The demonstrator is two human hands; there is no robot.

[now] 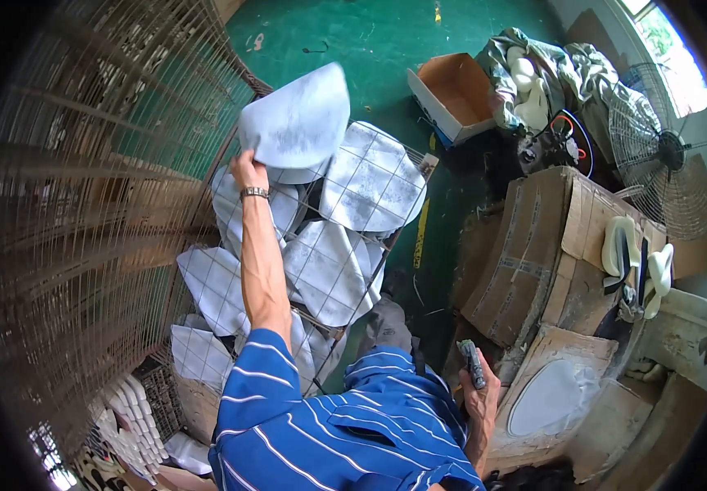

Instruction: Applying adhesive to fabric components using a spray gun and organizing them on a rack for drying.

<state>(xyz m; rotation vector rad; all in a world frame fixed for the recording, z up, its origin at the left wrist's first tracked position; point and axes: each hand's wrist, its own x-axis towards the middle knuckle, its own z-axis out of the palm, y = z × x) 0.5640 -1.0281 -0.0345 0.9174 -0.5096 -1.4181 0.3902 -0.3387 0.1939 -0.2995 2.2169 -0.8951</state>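
Note:
My left hand [248, 170] reaches far forward, its fingers closed on the lower edge of a pale grey-white rounded panel [296, 119]. The panel is lifted above a wire grid [382, 263], through which several similar panels [370, 184] show. My right hand [483, 394] stays low at my right side, wrapped round a small dark grey hand-held tool [473, 365], whose exact kind I cannot make out. A worn cardboard box stands just beyond that hand.
A tall wire mesh cage [116, 164] rises on the left. Stacked cardboard boxes [513, 254] and a large fan [669, 151] stand on the right. At the back are an open carton [454, 94] and a plastic-wrapped heap [533, 65]. White foam-like pieces [128, 417] lie lower left.

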